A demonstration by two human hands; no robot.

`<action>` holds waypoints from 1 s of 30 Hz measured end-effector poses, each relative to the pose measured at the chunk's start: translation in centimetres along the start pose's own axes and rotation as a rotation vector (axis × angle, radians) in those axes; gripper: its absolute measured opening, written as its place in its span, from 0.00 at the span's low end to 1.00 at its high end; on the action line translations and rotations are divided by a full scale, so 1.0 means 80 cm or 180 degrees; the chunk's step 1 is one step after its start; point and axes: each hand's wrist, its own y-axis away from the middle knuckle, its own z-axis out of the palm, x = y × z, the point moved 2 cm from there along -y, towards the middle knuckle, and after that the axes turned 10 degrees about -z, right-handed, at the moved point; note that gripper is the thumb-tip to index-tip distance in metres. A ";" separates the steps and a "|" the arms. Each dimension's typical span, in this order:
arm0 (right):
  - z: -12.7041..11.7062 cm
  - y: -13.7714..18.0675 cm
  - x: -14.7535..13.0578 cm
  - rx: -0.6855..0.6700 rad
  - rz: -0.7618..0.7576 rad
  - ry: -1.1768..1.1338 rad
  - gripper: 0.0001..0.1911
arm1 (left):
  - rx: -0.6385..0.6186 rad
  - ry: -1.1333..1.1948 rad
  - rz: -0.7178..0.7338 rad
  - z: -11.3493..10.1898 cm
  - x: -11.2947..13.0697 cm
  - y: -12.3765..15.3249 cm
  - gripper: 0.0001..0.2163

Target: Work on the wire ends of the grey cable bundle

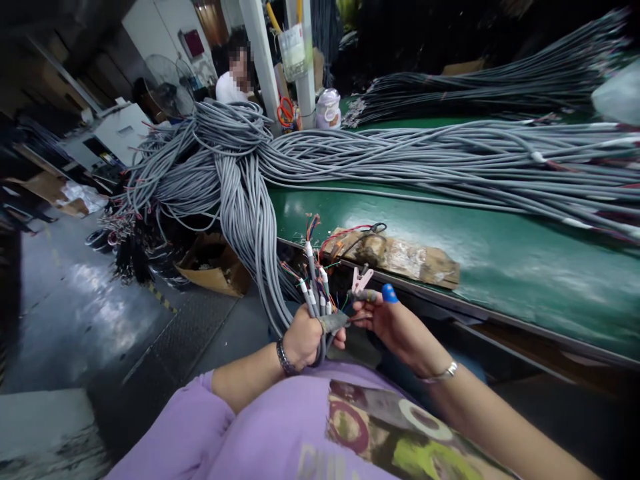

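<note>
My left hand (306,337) is closed round a bunch of grey cables (311,267) in front of my body. Their stripped ends point up, with white bands and thin coloured wires (313,225) fanning out. Grey wrapping covers the left thumb. Close on the right, my right hand (387,327) has its fingers bent together by the wire ends; what they pinch is too small to make out. One of its digits wears a blue cover (389,293), another a grey wrap. A pale pink clip (361,280) stands just above these fingers, at the table's edge.
Long grey cables (400,157) lie across the green table (500,267), and a looped bundle (245,193) hangs over its left end. Taped cardboard (420,260) lies at the front edge. Black cables (480,87), a white tub (329,109) and a person (231,83) are farther back.
</note>
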 end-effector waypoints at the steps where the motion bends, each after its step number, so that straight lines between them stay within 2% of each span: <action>1: -0.002 -0.005 -0.001 -0.0014 -0.0013 -0.0062 0.30 | -0.0025 0.0005 -0.0023 0.002 0.002 0.000 0.21; 5: 0.006 -0.025 -0.005 -0.0112 -0.0060 -0.0206 0.25 | -0.0045 0.0059 -0.0114 0.011 0.009 -0.004 0.20; 11: 0.016 -0.037 -0.004 0.0175 -0.0067 -0.0620 0.20 | -0.0056 0.0113 -0.0131 0.018 0.009 -0.015 0.22; 16: 0.017 -0.040 -0.004 0.0215 -0.0157 -0.0563 0.17 | 0.0031 0.0096 -0.0117 0.018 0.006 -0.020 0.21; 23: 0.022 -0.037 -0.003 0.0206 -0.0182 -0.0640 0.19 | 0.0019 0.0089 -0.0123 0.019 0.004 -0.020 0.21; 30: 0.020 -0.032 -0.008 0.0069 -0.0004 -0.0661 0.22 | 0.0031 0.0069 -0.0085 0.017 0.006 -0.007 0.22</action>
